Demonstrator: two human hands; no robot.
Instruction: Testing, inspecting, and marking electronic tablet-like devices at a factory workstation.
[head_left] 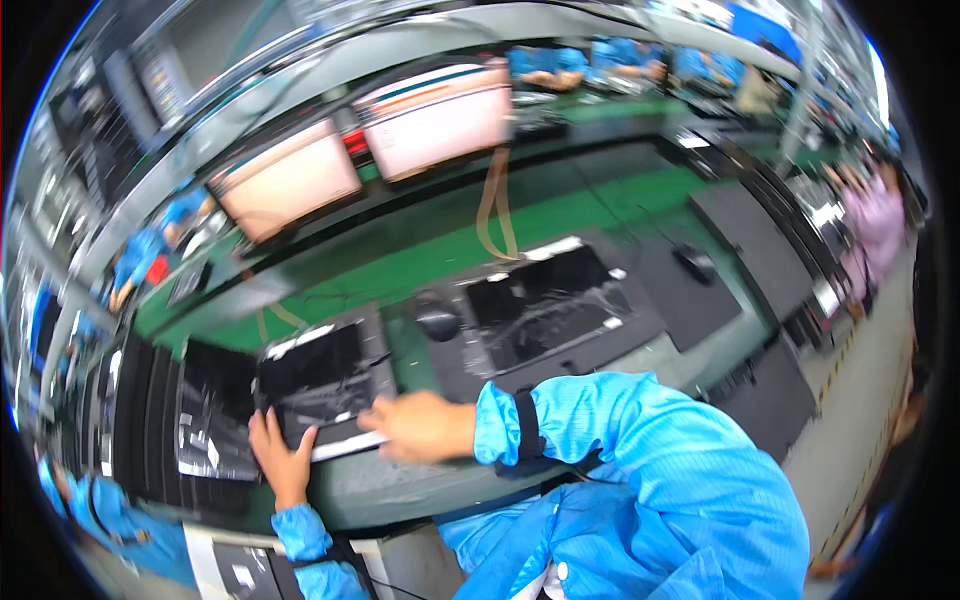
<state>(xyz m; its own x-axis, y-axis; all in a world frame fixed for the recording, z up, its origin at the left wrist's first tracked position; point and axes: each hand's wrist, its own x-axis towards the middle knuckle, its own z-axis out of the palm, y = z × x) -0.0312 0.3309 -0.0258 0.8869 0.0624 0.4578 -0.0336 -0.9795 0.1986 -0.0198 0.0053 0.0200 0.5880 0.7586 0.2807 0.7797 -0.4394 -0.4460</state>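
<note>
A black screen panel (318,368) with glossy film lies on a dark pad at the left of the bench. My left hand (283,462) rests at its near left corner, fingers and thumb spread apart. Over its near right edge is my right hand (425,425), its fingers pointing left and smeared by motion. A white strip (345,445) runs along the panel's near edge between my hands. Left of it lies another film-covered black panel (215,415). To the right, a larger black panel (545,305) with white tabs and clear film sits on a dark pad.
Two lit monitors (435,115) stand behind the bench. A black mouse (437,318) sits between the panels; another mouse (693,263) lies on the dark mat at right. Dark foam trays (755,245) are stacked at far right. Several people work across the line; one in pink (875,225) is at right.
</note>
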